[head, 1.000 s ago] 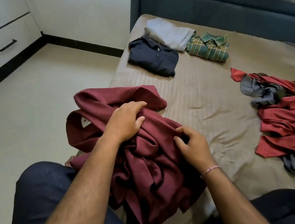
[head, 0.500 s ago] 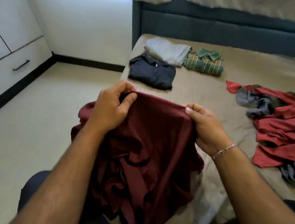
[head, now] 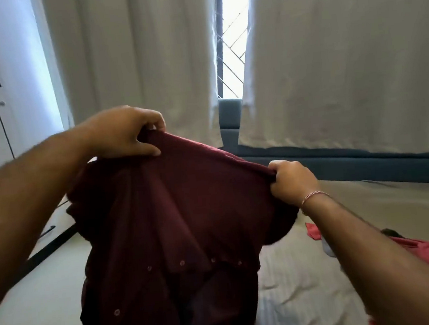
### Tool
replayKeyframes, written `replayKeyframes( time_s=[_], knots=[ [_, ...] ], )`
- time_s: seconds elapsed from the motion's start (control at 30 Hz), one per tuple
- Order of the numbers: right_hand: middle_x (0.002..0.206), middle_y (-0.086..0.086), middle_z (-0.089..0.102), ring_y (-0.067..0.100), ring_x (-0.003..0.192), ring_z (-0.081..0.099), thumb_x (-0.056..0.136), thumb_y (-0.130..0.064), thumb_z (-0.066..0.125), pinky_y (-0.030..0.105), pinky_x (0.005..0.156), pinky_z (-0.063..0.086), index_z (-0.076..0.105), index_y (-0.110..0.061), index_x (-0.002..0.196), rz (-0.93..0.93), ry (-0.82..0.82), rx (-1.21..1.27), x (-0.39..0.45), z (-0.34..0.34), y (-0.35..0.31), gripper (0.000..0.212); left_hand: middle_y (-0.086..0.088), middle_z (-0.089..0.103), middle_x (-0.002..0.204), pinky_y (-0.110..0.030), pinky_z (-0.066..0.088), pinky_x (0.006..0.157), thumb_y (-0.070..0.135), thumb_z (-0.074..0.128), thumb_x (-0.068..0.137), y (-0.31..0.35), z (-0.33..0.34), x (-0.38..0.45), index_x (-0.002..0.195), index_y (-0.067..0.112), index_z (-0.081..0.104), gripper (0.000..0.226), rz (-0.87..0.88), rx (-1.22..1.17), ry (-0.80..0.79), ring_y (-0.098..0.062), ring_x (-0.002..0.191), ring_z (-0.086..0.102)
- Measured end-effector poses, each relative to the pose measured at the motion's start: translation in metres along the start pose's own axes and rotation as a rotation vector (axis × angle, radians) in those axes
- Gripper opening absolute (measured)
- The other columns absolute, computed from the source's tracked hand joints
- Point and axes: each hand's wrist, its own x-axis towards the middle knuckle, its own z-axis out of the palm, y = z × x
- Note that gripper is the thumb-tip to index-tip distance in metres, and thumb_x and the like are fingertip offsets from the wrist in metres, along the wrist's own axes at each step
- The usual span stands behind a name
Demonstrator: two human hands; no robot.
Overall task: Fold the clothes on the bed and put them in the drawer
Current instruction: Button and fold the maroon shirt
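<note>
Raised from the lap since a moment ago, the maroon shirt now hangs in the air above the bed, its top edge pinched by the left hand and right hand.

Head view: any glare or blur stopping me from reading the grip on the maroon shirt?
Head view: the window gap between the curtains is blown out; the left forearm is motion-smeared, the shirt's lower folds dark. Both the left hand and the right hand still show clearly, gripping the maroon shirt by its top edge.
</note>
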Motion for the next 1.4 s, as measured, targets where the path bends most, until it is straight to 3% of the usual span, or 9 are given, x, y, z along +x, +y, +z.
replayKeyframes(
  time_s=[0.4,0.5,0.67,0.83,0.93,1.0,1.1,1.2,1.4],
  knots=[
    [0.076,-0.010,0.070,0.011,0.074,0.065,0.090,-0.018,0.067,0.032,0.068,0.052,0.072,-0.029,0.078,0.018,-0.130,0.464,-0.073,0.030,0.062,0.017,0.009,0.072,0.080,-0.038,0.053,0.081,0.021,0.078,0.093,-0.021,0.098,-0.081,0.087,0.031,0.076,0.012,-0.162,-0.155,0.069,-0.018,0.079,0.067],
    [0.082,-0.014,0.073,-0.001,0.073,0.067,0.083,-0.019,0.087,0.017,0.063,0.052,0.069,-0.030,0.097,-0.021,-0.183,0.623,-0.090,0.031,0.069,0.025,0.014,0.073,0.080,-0.032,0.054,0.078,0.035,0.086,0.085,-0.022,0.109,-0.093,0.087,0.036,0.075,0.012,-0.210,-0.234,-0.165,-0.004,0.078,0.068],
    [0.082,-0.006,0.075,0.017,0.079,0.069,0.087,-0.011,0.079,0.039,0.076,0.059,0.074,-0.030,0.086,0.039,-0.116,0.443,-0.069,0.046,0.088,0.019,0.002,0.074,0.107,-0.030,0.050,0.075,0.027,0.069,0.090,-0.052,0.133,-0.090,0.097,0.037,0.073,0.013,-0.439,0.292,-0.422,-0.026,0.098,0.068],
    [0.094,0.004,0.071,0.028,0.082,0.065,0.091,-0.025,0.047,0.036,0.072,0.054,0.068,-0.023,0.096,0.223,-0.320,-0.252,-0.033,0.062,0.085,0.023,-0.016,0.062,0.070,-0.029,0.041,0.057,0.003,0.045,0.086,-0.084,0.167,-0.063,0.073,0.008,0.060,0.021,-0.986,-0.361,-0.124,-0.029,0.060,0.055],
    [0.063,0.010,0.059,0.024,0.048,0.052,0.087,-0.019,0.037,0.026,0.048,0.043,0.056,-0.009,0.080,0.518,-0.377,0.233,-0.013,0.068,0.069,0.023,-0.011,0.052,0.059,-0.021,0.031,0.048,0.003,0.028,0.092,-0.072,0.176,-0.028,0.082,0.009,0.054,0.029,-1.162,-0.801,-0.037,-0.021,0.041,0.047],
    [0.057,0.008,0.050,0.018,0.036,0.040,0.096,-0.018,0.030,0.016,0.039,0.030,0.051,-0.013,0.082,0.791,-0.367,0.798,0.010,0.065,0.055,0.026,-0.014,0.070,0.077,-0.026,0.045,0.048,0.011,0.026,0.096,-0.062,0.172,0.009,0.096,0.009,0.064,0.038,-1.157,-1.097,0.005,-0.031,0.056,0.069],
    [0.089,0.018,0.073,0.024,0.059,0.069,0.107,-0.025,0.023,0.026,0.049,0.050,0.063,-0.011,0.110,0.847,-0.218,1.442,0.065,0.055,0.042,0.042,-0.020,0.073,0.106,-0.052,0.059,0.076,0.028,0.029,0.103,-0.050,0.163,0.076,0.111,0.013,0.069,0.043,-1.089,-1.461,0.132,-0.047,0.097,0.071],
    [0.110,0.006,0.075,0.018,0.101,0.068,0.104,-0.017,0.031,0.047,0.085,0.053,0.068,-0.021,0.115,0.674,0.125,1.657,0.151,0.002,0.027,0.039,-0.016,0.070,0.120,-0.054,0.057,0.079,0.045,0.032,0.105,-0.051,0.125,0.172,0.124,0.018,0.069,0.050,-0.896,-1.661,0.392,-0.042,0.115,0.064],
    [0.117,-0.006,0.072,0.010,0.104,0.061,0.105,-0.036,0.053,0.037,0.086,0.046,0.072,-0.030,0.108,0.258,0.492,1.732,0.248,-0.141,0.016,0.020,0.000,0.068,0.101,-0.039,0.051,0.091,0.052,0.043,0.107,-0.043,-0.005,0.304,0.136,0.030,0.061,0.041,-0.193,-1.835,0.762,-0.018,0.097,0.062]
  ],
)
